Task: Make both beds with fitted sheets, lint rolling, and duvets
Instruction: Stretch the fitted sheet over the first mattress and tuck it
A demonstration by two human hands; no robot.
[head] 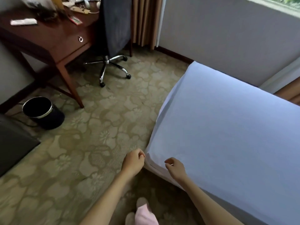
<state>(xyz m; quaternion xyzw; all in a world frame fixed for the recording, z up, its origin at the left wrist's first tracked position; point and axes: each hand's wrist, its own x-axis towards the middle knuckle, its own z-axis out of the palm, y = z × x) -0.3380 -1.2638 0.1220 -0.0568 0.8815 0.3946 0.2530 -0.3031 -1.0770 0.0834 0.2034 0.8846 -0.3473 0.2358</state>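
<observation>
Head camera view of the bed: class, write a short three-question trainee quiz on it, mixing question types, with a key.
1. True or false: a duvet covers the bed.
2. What stands on the carpet near the desk leg? A) black bin B) lamp C) suitcase
3. Which part of the bed are the left hand and right hand at?
Key: 1 false, only the sheet shows; 2 A; 3 its near corner.
</observation>
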